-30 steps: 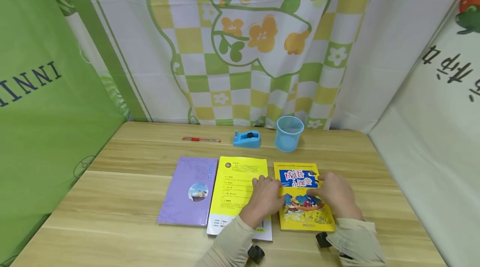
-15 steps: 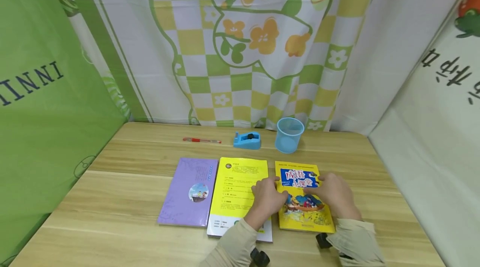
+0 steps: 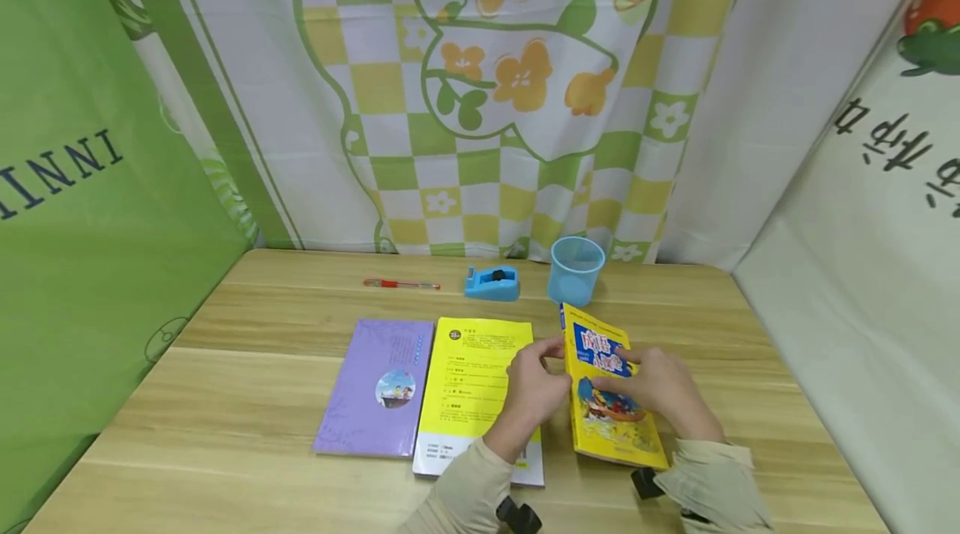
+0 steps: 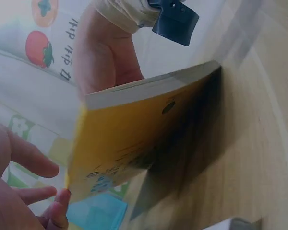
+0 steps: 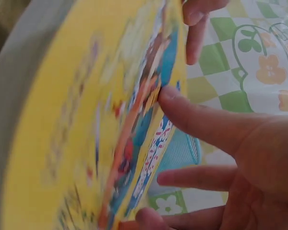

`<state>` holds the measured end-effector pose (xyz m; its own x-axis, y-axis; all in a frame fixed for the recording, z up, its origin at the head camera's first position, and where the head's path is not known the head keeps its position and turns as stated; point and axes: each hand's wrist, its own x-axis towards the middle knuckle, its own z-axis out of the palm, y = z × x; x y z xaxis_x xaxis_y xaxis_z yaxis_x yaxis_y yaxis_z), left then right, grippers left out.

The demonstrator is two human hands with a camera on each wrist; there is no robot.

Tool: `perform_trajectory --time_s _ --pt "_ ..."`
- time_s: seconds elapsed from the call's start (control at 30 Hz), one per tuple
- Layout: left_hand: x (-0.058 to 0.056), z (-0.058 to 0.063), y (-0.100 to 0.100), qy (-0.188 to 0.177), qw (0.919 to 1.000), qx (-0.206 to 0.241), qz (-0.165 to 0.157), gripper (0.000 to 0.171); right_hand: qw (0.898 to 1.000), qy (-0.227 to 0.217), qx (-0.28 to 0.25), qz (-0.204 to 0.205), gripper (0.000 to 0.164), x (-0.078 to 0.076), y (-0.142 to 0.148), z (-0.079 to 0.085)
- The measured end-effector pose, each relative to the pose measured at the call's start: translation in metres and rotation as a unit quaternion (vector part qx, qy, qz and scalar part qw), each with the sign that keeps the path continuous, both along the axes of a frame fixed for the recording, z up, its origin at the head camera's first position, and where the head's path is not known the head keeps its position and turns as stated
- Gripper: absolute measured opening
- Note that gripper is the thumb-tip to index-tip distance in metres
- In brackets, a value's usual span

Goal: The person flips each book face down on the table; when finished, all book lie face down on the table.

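A yellow book (image 3: 611, 401) with a blue title panel leans steeply, its spine side raised and its right side low at the table. My left hand (image 3: 532, 388) is at the spine. In the left wrist view, a fingertip of that left hand (image 4: 14, 191) touches the spine's far end, below the yellow back cover (image 4: 120, 139). From the right, my right hand (image 3: 663, 388) holds the book, thumb on the front cover and fingers by the far right edge. In the right wrist view the thumb of the right hand (image 5: 249, 163) presses the picture.
A yellow-and-white book (image 3: 472, 384) lies flat under the left wrist, beside a purple book (image 3: 375, 388). Along the back of the wooden table (image 3: 225, 401) are a red pen (image 3: 402, 284), a blue tape dispenser (image 3: 491, 283) and a light-blue mesh cup (image 3: 574, 271).
The yellow book has gone from lying flat to leaning, its left side lifted. My left hand has stayed at that side, and the right hand has shifted slightly left over the cover.
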<state>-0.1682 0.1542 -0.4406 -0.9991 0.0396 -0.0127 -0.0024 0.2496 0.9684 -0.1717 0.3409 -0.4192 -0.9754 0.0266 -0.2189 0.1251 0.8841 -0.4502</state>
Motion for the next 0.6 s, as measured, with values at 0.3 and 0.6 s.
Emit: perform_trajectory --time_s 0.3,0.6 --pt "-0.004 0.016 -0.013 0.028 0.9937 0.100 -0.042 0.062 0.991 0.003 -0.118 0.066 0.077 0.006 -0.006 0.006" --pt "-0.007 0.017 -0.022 -0.001 0.9794 0.164 -0.118 0.064 0.950 0.023 -0.261 0.168 0.067 0.005 -0.003 0.005"
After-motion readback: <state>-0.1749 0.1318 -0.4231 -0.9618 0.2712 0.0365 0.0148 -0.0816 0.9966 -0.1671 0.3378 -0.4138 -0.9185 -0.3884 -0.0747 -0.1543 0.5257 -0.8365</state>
